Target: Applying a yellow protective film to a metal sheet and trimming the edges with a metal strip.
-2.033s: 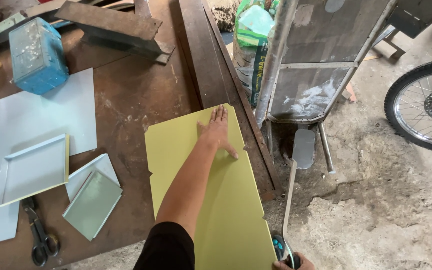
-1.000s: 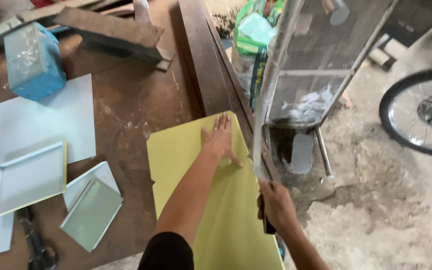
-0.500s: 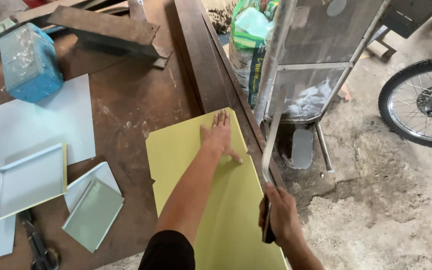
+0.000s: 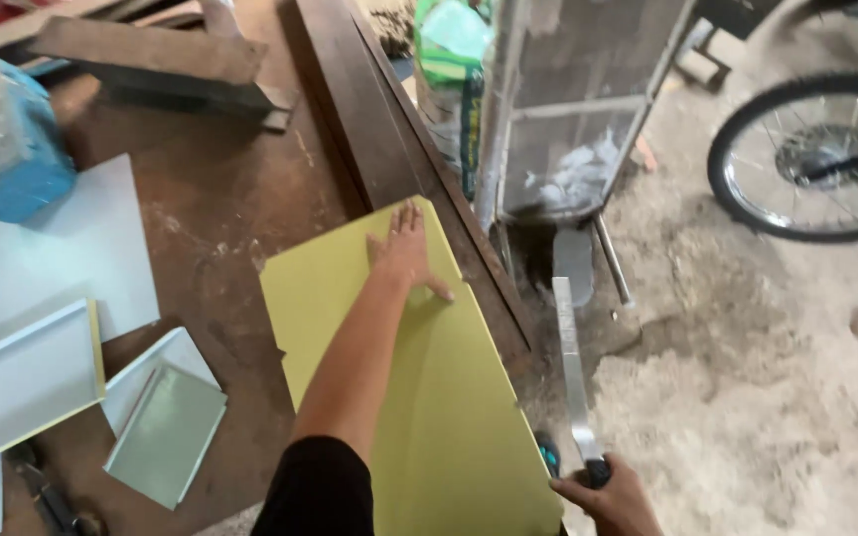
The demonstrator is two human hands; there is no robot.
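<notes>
Presses the left hand [image 4: 407,253] flat on the yellow-green sheet [image 4: 449,417], fingers [image 4: 411,213] spread apart, palm down near the far end. Grips the dark handle of a long flat metal blade [image 4: 568,367] in the right hand [image 4: 613,501], fingers curled tight around it. Holds that blade off the right edge of the counter [image 4: 220,218], over the sandy floor [image 4: 747,397], just beside the sheet but apart from it.

Looks early: shows no cut, score or fold anywhere on the yellow-green sheet, which lies whole along the counter's right edge, its near end jutting past the counter's corner. Appears further along to the left: a large folded tray [image 4: 22,382] with raised rims and a yellow edge, and a smaller greenish tray [image 4: 166,432], both resting near a flat white sheet [image 4: 62,248]. Cannot tell whether those trays are finished.

Reads as thin, smooth, matt stock for the yellow-green sheet, a long panel with straight edges and one notched corner on the left. Gleams dull grey on the blade, narrow and straight. Shows worn, stained brown on the counter, with a dark wooden beam [image 4: 369,129] along its right side. Shows also scissors [image 4: 47,496] at the near left, a blue paint-smeared container [image 4: 2,139] at the far left, a wire-mesh metal frame [image 4: 588,99] and a bicycle wheel [image 4: 806,159] on the floor side.
</notes>
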